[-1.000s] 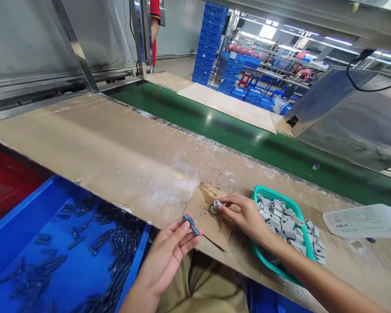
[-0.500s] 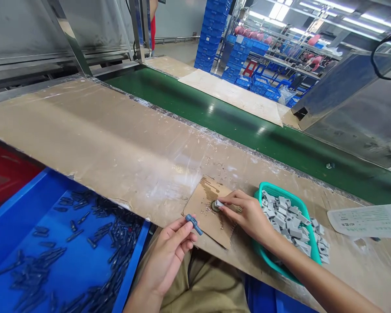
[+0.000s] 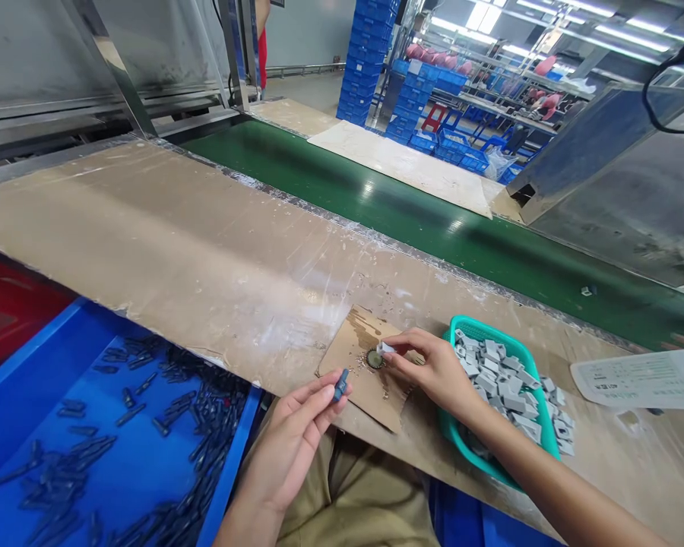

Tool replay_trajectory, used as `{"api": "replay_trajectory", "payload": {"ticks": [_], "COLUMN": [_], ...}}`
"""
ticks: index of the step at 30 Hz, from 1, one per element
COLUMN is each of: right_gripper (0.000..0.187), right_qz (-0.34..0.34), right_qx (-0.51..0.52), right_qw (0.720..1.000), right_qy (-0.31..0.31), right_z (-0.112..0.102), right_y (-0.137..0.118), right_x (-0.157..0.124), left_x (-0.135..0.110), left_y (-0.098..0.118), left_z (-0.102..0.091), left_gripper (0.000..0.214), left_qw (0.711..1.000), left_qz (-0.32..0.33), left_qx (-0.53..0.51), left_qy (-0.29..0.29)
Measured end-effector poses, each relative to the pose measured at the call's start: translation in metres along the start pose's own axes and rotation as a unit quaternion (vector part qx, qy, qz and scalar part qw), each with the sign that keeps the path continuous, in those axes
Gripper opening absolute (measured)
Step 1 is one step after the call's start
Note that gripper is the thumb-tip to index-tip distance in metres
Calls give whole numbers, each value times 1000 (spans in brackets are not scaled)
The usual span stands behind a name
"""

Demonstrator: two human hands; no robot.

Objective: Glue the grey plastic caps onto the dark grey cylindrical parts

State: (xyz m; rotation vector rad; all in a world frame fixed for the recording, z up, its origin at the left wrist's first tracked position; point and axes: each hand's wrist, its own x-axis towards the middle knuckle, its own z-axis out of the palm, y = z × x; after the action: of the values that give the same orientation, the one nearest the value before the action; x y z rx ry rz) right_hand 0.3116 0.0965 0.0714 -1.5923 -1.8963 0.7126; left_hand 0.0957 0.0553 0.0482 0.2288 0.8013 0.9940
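My left hand (image 3: 293, 444) pinches a small blue-grey pin (image 3: 340, 384) between thumb and fingertips, just off the near edge of the bench. My right hand (image 3: 433, 372) pinches a small pale grey piece (image 3: 384, 349) right above a round dark fixture (image 3: 375, 359) set in a cardboard patch (image 3: 360, 366). The right wrist lies over a teal basket (image 3: 466, 330) filled with several grey blocks (image 3: 505, 380).
A blue bin (image 3: 45, 365) at lower left holds several blue-grey pins. A green conveyor belt (image 3: 433, 235) runs behind the tape-covered bench (image 3: 176, 243). A white plastic tray (image 3: 638, 377) lies at right. Stacked blue crates (image 3: 370, 61) and racks stand far back.
My left hand has turned the blue-grey pin from lying sideways to more upright. The right hand stays at the round fixture. The view dropped slightly.
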Motion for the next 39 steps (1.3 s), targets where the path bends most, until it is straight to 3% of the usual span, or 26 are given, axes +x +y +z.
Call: {"api": "replay_trajectory", "payload": {"ticks": [4, 8, 11, 20, 32, 39], "right_gripper": [26, 30, 28, 21, 23, 25], "right_qz": [58, 118, 124, 126, 117, 135], "right_qx": [92, 224, 278, 310, 309, 352], "right_qw": [994, 967, 952, 942, 944, 926], "right_qy": [-29, -33, -28, 16, 11, 17], "right_z": [-3, -7, -11, -9, -3, -5], "right_y": [0, -2, -11, -39, -37, -33], "right_x": [3, 4, 0, -29, -33, -31], "left_x": [1, 6, 11, 18, 8, 5], "left_y": [-3, -10, -18, -36, -42, -40], "left_z": [6, 16, 23, 42, 51, 59], "left_gripper": [48, 40, 38, 32, 32, 34], "left_qw": [999, 998, 998, 990, 979, 971], "left_qz": [17, 15, 43, 133, 175, 178], "left_qx": [-18, -17, 17, 45, 94, 153], "left_qy": [-34, -50, -49, -25, 50, 50]}}
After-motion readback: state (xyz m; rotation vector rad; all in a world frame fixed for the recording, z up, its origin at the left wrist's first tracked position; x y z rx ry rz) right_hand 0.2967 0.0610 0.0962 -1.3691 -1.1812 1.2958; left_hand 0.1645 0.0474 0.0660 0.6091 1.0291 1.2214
